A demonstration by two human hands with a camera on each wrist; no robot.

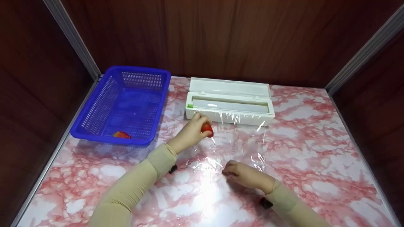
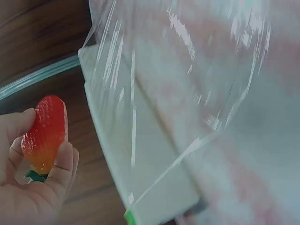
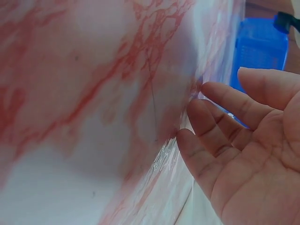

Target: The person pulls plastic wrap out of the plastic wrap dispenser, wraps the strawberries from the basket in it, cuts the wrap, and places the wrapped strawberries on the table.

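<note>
My left hand pinches a red strawberry between thumb and fingers, raised over the film near the white box. Its green stem end points toward the palm in the left wrist view. A sheet of clear plastic wrap runs from the white wrap dispenser box toward me over the table. My right hand is at the near edge of that sheet. In the right wrist view its fingers are loosely extended, with the fingertips right at the film on the tabletop.
A blue plastic basket stands at the left, with a red and yellow strawberry in its near end. The dispenser's lid is raised at the back, before a dark wooden wall. The table has a pink marbled top.
</note>
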